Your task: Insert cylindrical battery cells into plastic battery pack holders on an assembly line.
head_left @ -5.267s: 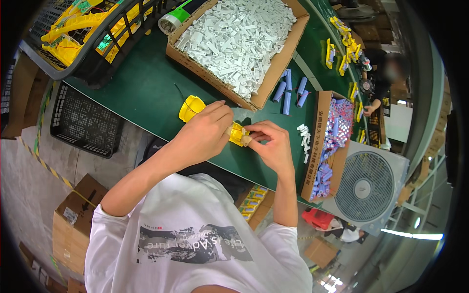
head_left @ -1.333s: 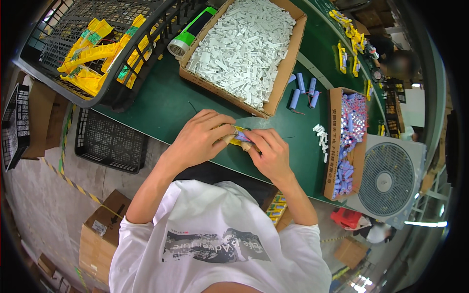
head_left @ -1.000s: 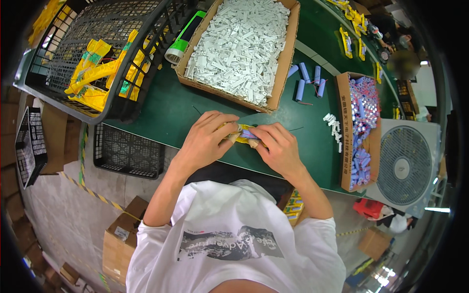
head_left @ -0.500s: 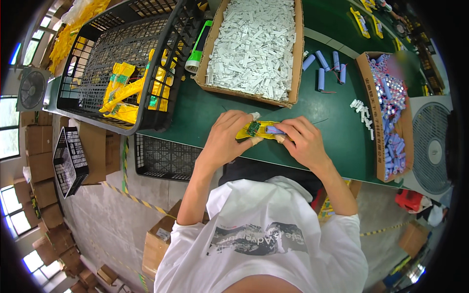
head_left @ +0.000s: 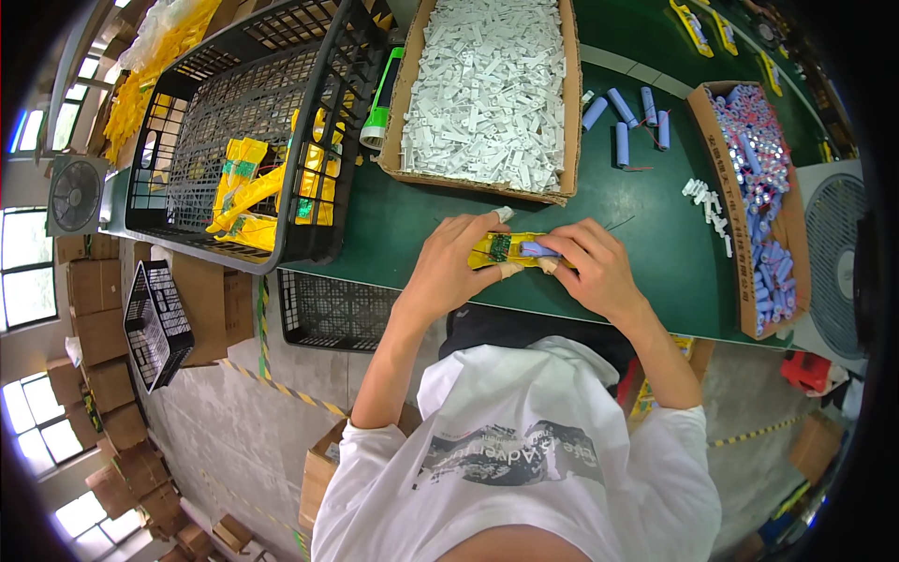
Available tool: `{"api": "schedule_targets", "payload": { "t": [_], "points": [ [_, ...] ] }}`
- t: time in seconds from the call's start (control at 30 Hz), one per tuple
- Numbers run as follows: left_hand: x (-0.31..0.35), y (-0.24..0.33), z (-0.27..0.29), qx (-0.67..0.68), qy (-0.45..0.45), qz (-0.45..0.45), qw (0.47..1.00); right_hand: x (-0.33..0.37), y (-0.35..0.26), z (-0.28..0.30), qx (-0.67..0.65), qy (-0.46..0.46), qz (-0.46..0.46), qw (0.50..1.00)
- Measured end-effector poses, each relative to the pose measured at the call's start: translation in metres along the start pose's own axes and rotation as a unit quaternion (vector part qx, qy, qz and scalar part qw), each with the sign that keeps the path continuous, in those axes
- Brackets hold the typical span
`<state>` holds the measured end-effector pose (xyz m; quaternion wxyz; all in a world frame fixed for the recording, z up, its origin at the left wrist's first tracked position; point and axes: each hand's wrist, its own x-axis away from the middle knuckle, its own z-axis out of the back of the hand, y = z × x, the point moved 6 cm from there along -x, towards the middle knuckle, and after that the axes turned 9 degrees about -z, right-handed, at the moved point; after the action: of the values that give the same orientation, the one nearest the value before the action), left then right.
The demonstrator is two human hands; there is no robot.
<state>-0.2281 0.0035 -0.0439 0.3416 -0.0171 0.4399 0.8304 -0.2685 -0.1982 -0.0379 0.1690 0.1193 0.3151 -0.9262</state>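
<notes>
A yellow plastic casing lies across the near part of the green table, with both my hands on it. In its left half sits a green circuit board, and to the right of that a purple cylindrical battery cell. My left hand grips the casing's left end between thumb and fingers. At the other end, my right hand closes its fingers on the battery cell and casing edge, covering the cell's right part. Pale coverings wrap some fingertips. A thin dark wire sticks out beyond my right hand.
Left of my hands stands a black plastic crate holding yellow casings. Ahead is a cardboard box full of small white pieces, with a green flashlight beside it. Loose battery cells, white pieces and a box of cells lie right.
The whole view has shifted slightly, moving the scene a little rightward. Both hands keep their hold on the casing, with only small finger movement.
</notes>
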Motion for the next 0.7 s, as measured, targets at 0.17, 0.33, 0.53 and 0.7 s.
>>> {"api": "schedule_targets", "payload": {
  "t": [0.17,0.33,0.53,0.7],
  "points": [
    [-0.0026,0.0003,-0.0016,-0.042,-0.027,-0.023,0.998,0.0017,0.0017,-0.001,-0.014,0.007,0.002,1.0],
    [-0.0032,0.0059,0.0021,-0.047,0.004,-0.044,0.998,0.0031,0.0032,-0.001,-0.024,0.018,0.002,1.0],
    [-0.0044,0.0025,-0.0037,-0.043,-0.016,-0.019,0.999,0.0025,0.0032,-0.0012,-0.031,0.026,0.003,0.999],
    [-0.0053,0.0018,-0.0058,-0.037,-0.009,-0.033,0.999,0.0034,0.0043,-0.0018,-0.037,0.027,0.004,0.999]
  ]
}}
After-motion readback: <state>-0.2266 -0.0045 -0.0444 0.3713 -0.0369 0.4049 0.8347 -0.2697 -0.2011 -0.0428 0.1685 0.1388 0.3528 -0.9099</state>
